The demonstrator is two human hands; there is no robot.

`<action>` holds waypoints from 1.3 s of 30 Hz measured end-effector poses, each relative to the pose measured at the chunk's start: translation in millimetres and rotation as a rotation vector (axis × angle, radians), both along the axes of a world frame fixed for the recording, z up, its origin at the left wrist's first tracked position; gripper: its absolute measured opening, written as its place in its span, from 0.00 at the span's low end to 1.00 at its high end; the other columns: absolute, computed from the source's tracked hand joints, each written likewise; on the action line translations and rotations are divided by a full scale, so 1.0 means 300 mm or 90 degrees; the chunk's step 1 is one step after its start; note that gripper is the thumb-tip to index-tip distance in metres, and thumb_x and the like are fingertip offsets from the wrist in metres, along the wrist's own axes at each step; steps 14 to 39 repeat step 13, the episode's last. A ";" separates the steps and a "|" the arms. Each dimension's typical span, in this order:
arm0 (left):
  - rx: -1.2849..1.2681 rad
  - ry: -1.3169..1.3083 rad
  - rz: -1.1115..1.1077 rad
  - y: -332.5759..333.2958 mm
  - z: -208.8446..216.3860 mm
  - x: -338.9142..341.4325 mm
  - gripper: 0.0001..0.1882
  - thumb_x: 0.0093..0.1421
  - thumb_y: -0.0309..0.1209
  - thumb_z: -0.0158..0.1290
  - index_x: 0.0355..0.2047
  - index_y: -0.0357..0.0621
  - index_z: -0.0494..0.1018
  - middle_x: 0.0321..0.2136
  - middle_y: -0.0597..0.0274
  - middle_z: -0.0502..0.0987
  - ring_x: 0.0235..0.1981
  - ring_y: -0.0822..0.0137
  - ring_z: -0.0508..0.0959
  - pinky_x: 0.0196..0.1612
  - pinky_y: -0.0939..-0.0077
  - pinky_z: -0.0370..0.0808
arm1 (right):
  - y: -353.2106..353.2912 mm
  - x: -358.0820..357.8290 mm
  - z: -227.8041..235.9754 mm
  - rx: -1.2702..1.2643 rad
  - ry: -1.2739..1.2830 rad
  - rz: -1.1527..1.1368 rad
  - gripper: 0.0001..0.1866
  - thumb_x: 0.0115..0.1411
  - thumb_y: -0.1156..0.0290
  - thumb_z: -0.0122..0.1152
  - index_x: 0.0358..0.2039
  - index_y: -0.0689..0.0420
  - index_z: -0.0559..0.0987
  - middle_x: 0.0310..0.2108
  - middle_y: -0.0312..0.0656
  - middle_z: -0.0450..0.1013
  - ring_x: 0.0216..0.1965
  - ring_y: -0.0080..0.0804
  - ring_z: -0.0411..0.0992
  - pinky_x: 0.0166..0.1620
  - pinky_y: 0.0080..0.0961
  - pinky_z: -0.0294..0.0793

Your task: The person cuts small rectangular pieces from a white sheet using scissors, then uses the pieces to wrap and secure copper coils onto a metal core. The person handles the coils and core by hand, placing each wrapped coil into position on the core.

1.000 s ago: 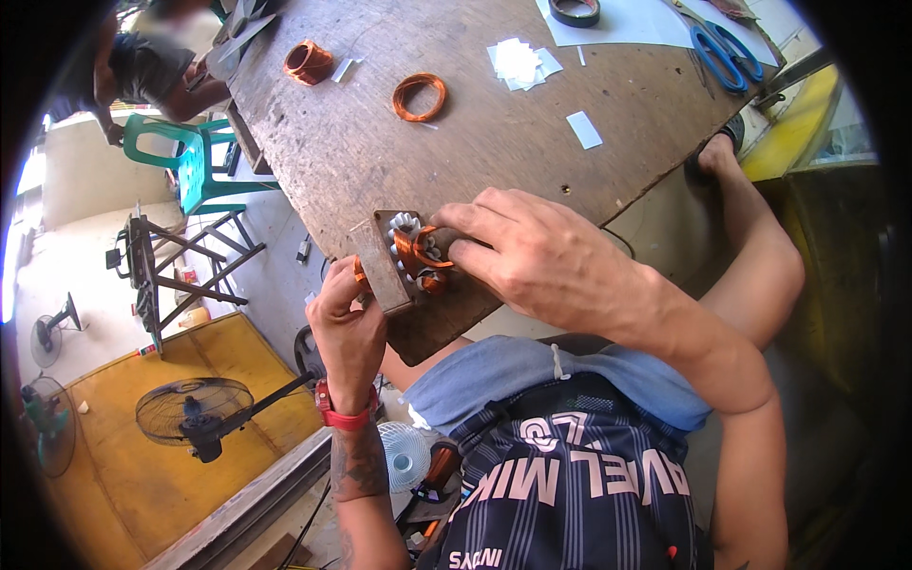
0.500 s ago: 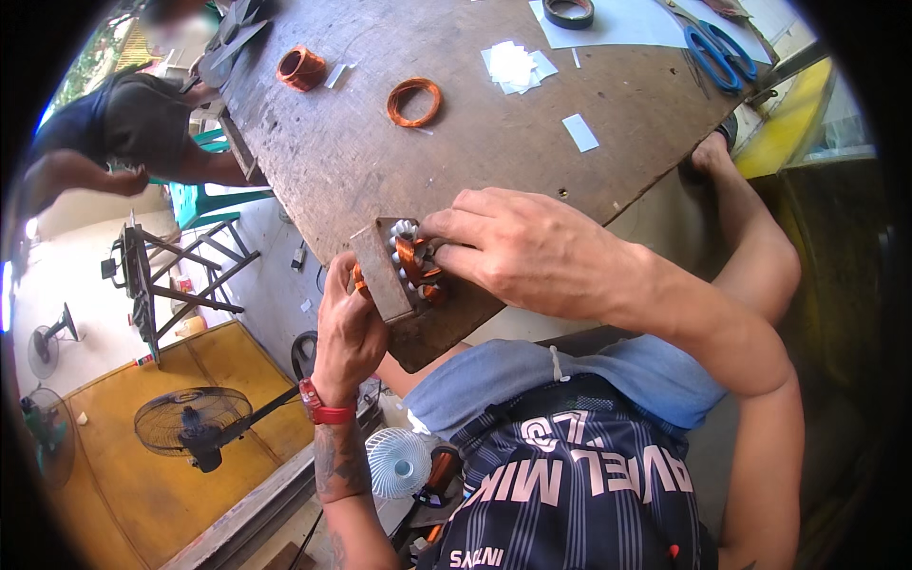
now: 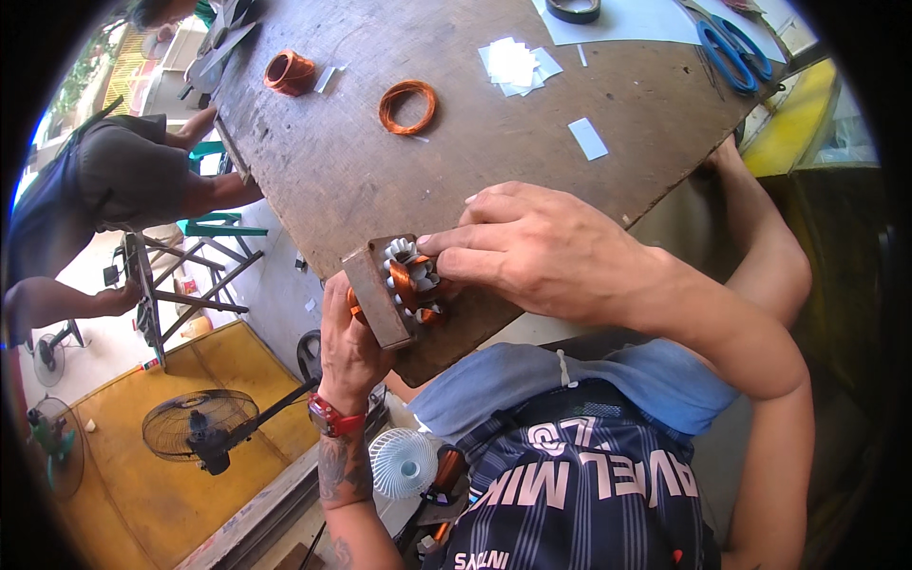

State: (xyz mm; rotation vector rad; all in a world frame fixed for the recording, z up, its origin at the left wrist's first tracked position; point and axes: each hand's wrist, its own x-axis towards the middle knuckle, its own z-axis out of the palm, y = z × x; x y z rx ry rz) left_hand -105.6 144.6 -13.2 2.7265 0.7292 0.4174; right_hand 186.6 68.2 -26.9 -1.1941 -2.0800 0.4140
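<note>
At the table's near corner is a motor stator, its grey metal core (image 3: 378, 302) tilted on the wood. Copper coils (image 3: 403, 282) run through its slots, and pale rolled slot liners (image 3: 400, 250) stick out around them. My left hand (image 3: 348, 350) is closed around the core's left side, with a bit of copper winding showing by the fingers. On the other side, my right hand (image 3: 537, 249) has bent fingers at the coils and liners. Its index fingertip touches a liner near the top; the thumb and the exact pinch point are hidden.
On the wooden table (image 3: 313, 161) are a wound copper coil (image 3: 288, 73), a flat copper wire ring (image 3: 408, 106), white paper pieces (image 3: 513, 66), a paper strip (image 3: 588, 139), black tape (image 3: 573, 9) and blue scissors (image 3: 733, 57). A person (image 3: 133, 171) stands left; a fan (image 3: 199, 429) is below.
My right fingertips have shifted slightly on the coils, uncovering more of the liners. The view has moved a little. At the left, the other person has leaned and an arm hangs lower.
</note>
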 end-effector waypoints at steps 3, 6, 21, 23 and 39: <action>0.071 -0.011 -0.025 0.002 0.000 0.010 0.35 0.54 0.25 0.68 0.61 0.48 0.67 0.54 0.46 0.77 0.54 0.42 0.79 0.52 0.49 0.79 | -0.002 -0.014 0.006 -0.015 0.013 -0.006 0.13 0.61 0.73 0.65 0.47 0.51 0.84 0.57 0.35 0.81 0.58 0.41 0.75 0.65 0.38 0.73; 0.059 -0.007 -0.006 -0.003 0.004 0.016 0.33 0.53 0.25 0.68 0.59 0.44 0.70 0.53 0.46 0.79 0.54 0.42 0.79 0.53 0.49 0.79 | -0.008 -0.026 0.005 -0.003 0.020 -0.012 0.13 0.61 0.72 0.67 0.47 0.52 0.84 0.56 0.35 0.81 0.57 0.42 0.75 0.66 0.39 0.73; 0.039 0.010 0.043 -0.016 0.025 0.020 0.21 0.51 0.25 0.68 0.48 0.42 0.81 0.54 0.51 0.80 0.57 0.43 0.78 0.58 0.49 0.77 | -0.010 -0.057 0.014 -0.037 0.056 -0.025 0.16 0.61 0.69 0.69 0.50 0.51 0.85 0.55 0.40 0.82 0.56 0.45 0.76 0.69 0.41 0.70; 0.039 0.010 0.043 -0.016 0.025 0.020 0.21 0.51 0.25 0.68 0.48 0.42 0.81 0.54 0.51 0.80 0.57 0.43 0.78 0.58 0.49 0.77 | -0.010 -0.057 0.014 -0.037 0.056 -0.025 0.16 0.61 0.69 0.69 0.50 0.51 0.85 0.55 0.40 0.82 0.56 0.45 0.76 0.69 0.41 0.70; 0.039 0.010 0.043 -0.016 0.025 0.020 0.21 0.51 0.25 0.68 0.48 0.42 0.81 0.54 0.51 0.80 0.57 0.43 0.78 0.58 0.49 0.77 | -0.010 -0.057 0.014 -0.037 0.056 -0.025 0.16 0.61 0.69 0.69 0.50 0.51 0.85 0.55 0.40 0.82 0.56 0.45 0.76 0.69 0.41 0.70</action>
